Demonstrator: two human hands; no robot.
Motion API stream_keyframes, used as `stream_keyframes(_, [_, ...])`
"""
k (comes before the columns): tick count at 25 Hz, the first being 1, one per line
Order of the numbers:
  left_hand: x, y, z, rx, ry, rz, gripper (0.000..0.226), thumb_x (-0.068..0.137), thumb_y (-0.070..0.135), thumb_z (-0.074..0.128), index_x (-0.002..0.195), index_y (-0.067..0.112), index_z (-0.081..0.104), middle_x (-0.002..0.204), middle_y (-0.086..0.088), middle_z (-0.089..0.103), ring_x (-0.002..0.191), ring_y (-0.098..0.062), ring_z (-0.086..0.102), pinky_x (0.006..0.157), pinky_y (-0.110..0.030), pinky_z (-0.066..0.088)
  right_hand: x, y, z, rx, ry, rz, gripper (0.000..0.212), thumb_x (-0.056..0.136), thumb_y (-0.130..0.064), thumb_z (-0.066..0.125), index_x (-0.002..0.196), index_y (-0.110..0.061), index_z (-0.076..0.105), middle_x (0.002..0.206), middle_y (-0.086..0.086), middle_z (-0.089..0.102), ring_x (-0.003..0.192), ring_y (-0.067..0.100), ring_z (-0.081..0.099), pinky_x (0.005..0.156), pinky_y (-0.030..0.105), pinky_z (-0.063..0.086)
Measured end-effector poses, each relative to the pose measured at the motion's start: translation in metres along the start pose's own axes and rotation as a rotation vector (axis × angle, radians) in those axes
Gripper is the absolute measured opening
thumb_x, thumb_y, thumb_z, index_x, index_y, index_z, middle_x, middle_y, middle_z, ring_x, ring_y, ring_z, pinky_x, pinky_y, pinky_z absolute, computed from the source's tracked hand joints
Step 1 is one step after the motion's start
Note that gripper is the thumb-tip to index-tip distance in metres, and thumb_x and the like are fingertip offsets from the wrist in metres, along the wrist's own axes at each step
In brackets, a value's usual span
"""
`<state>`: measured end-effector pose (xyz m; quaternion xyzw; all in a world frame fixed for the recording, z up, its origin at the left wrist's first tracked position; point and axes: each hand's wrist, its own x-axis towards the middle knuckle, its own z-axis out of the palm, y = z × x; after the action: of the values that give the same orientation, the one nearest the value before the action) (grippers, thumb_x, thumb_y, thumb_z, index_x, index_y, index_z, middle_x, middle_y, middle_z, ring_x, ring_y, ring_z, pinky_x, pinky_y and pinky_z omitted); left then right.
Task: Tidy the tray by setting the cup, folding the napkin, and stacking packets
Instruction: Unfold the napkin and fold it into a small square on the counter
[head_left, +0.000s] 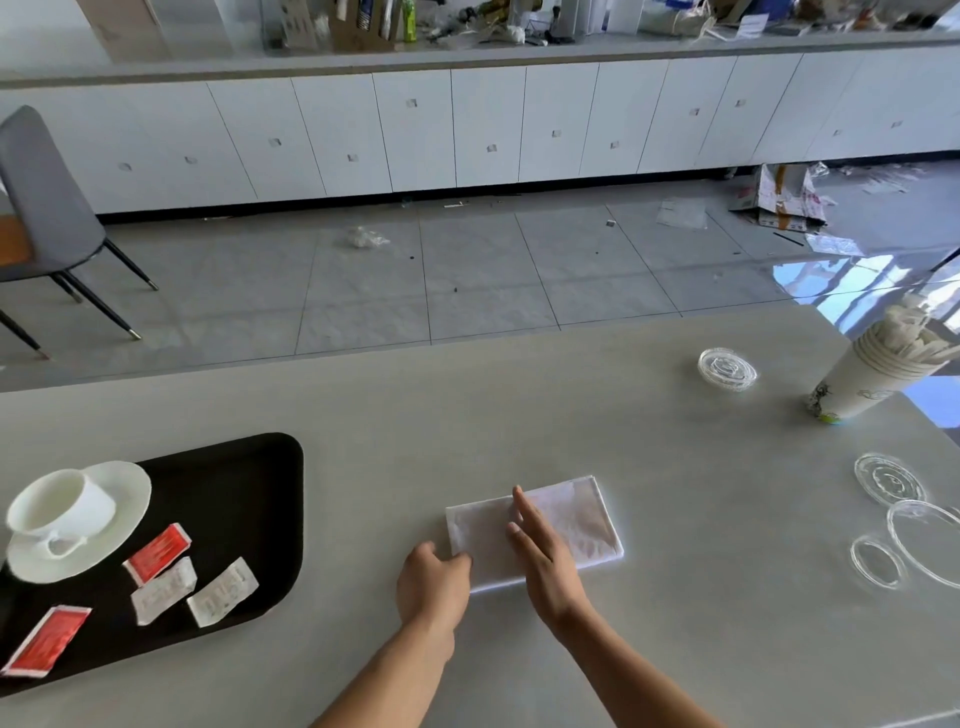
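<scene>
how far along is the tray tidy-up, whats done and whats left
Done: the white cup sits upright on its saucer on the black tray. In hand: the napkin, lying on the table beside the tray, is folded to a rectangle; the left hand holds its near-left corner while the right hand presses flat on it. Left: red packets and white packets lie scattered on the tray, unstacked.

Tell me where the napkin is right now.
Head view: the napkin lies on the table right of the tray, right hand flat on it, left hand gripping its near-left corner.
</scene>
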<state>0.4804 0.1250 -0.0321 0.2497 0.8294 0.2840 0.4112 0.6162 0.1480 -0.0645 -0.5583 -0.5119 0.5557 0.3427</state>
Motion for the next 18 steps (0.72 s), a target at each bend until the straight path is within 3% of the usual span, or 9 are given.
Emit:
stream_keyframes(2, [0.003, 0.003, 0.000, -0.032, -0.015, -0.020, 0.014, 0.070, 0.020, 0.064, 0.071, 0.007, 0.066, 0.065, -0.009, 0.068, 0.057, -0.029, 0.058, 0.058, -0.037, 0.054, 0.001, 0.000, -0.001, 0.016, 0.006, 0.028, 0.049, 0.101, -0.023, 0.051, 0.148, -0.025, 0.039, 0.154, -0.008, 0.040, 0.142, 0.004, 0.033, 0.120, 0.034, 0.025])
stream_keyframes(4, [0.005, 0.005, 0.000, -0.036, -0.026, -0.024, 0.020, 0.071, 0.020, 0.069, 0.060, 0.005, 0.063, 0.055, -0.006, 0.064, 0.052, -0.026, 0.055, 0.051, -0.031, 0.044, 0.001, -0.003, -0.003, 0.033, 0.012, 0.047, 0.048, 0.102, -0.021, 0.050, 0.148, -0.025, 0.040, 0.153, -0.009, 0.041, 0.140, 0.003, 0.035, 0.119, 0.030, 0.025])
stream_keyframes(10, [0.015, 0.013, 0.006, -0.071, -0.095, -0.054, 0.021, 0.074, 0.018, 0.072, 0.064, 0.001, 0.065, 0.051, -0.007, 0.053, 0.049, -0.023, 0.046, 0.051, -0.028, 0.034, 0.003, -0.011, -0.004, 0.080, -0.012, 0.110, 0.049, 0.100, -0.010, 0.046, 0.147, -0.021, 0.041, 0.149, -0.009, 0.045, 0.135, 0.005, 0.040, 0.113, 0.024, 0.027])
stream_keyframes(14, [0.014, 0.011, 0.008, -0.027, -0.086, 0.037, 0.015, 0.076, 0.013, 0.061, 0.066, 0.001, 0.064, 0.058, -0.008, 0.061, 0.053, -0.028, 0.057, 0.048, -0.036, 0.052, -0.007, -0.011, -0.008, 0.087, 0.003, 0.083, 0.054, 0.098, -0.006, 0.046, 0.147, -0.025, 0.040, 0.146, -0.019, 0.043, 0.136, 0.002, 0.037, 0.114, 0.025, 0.027])
stream_keyframes(18, [0.015, 0.005, 0.006, -0.095, -0.099, 0.034, 0.016, 0.076, 0.007, 0.058, 0.061, 0.003, 0.056, 0.060, -0.011, 0.060, 0.049, -0.031, 0.061, 0.039, -0.031, 0.053, -0.038, 0.008, -0.002, -0.024, 0.026, 0.073, 0.057, 0.096, -0.002, 0.046, 0.147, -0.027, 0.038, 0.132, -0.029, 0.048, 0.125, -0.011, 0.046, 0.092, 0.003, 0.036])
